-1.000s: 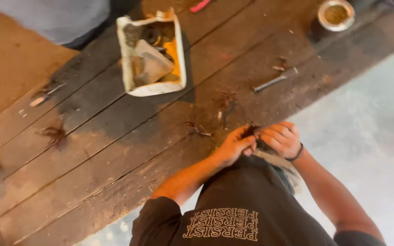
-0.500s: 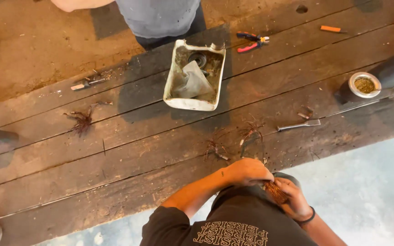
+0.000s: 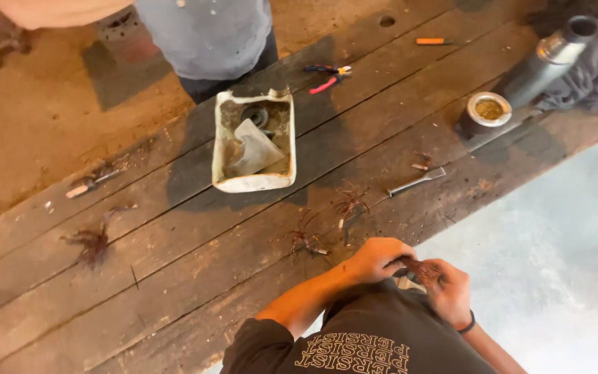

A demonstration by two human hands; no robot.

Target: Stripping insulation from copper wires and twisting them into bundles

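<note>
Both hands meet at the near edge of the wooden tabletop (image 3: 174,228). The left hand (image 3: 376,257) and the right hand (image 3: 448,291) are closed together around a small bundle of reddish copper wire strands (image 3: 420,269), which lies between the fingers. More loose strands (image 3: 349,205) lie just beyond, near a white container (image 3: 219,149).

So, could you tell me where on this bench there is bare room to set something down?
Free: the planks between the left wire tuft and the white tub, and the stretch between the pliers and the tin. Crowded: the strip between the tub and both hands, strewn with wire scraps and a chisel.
</note>
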